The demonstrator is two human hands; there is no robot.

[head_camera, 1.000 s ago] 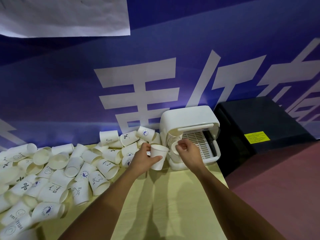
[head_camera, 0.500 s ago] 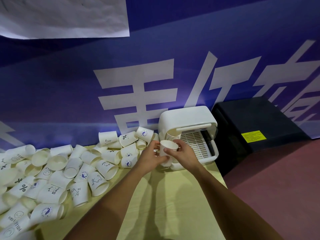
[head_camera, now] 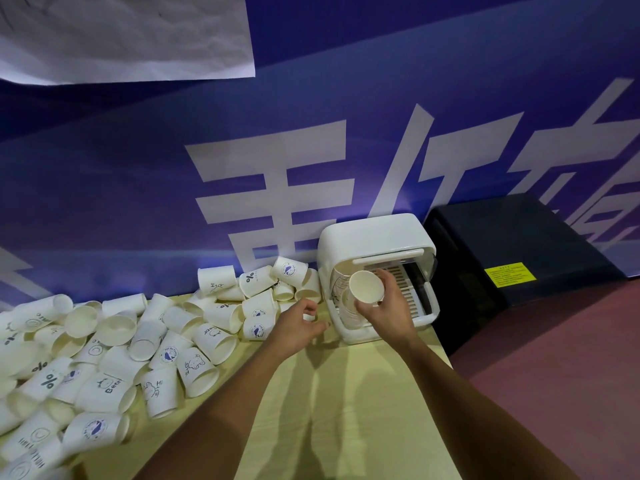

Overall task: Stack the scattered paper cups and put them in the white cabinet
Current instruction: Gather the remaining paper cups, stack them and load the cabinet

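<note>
**One cup at the cabinet mouth**

My right hand [head_camera: 386, 315] is gripping a plain white paper cup [head_camera: 366, 287] from below, with fingers and thumb curling round its wall. The cup's open mouth is tilting toward me. It is sitting right of centre in the frame, directly in front of the opening of the small white plastic cabinet [head_camera: 374, 233], whose clear front cover is standing raised. Inside the cabinet, at its left, a stack of nested white cups [head_camera: 338, 296] is showing behind the held one; I cannot tell whether the two are touching. A ribbed white rack [head_camera: 414, 301] is lying on the cabinet floor, to the right of my fingers.

My left hand [head_camera: 298, 329] is hovering at the centre of the frame, just left of the cabinet. Its fingers are curling loosely and holding nothing, with the tips close to the nearest loose cups.

The heap of scattered white paper cups [head_camera: 145, 344], many printed in blue, is lying tumbled across the left half of the pale yellow bench [head_camera: 346, 410]. It is reaching back to the blue banner with large white characters [head_camera: 311, 161]. A black box with a yellow label [head_camera: 519, 251] is standing just right of the cabinet, and a white paper sheet [head_camera: 121, 32] is hanging at the upper left.
</note>
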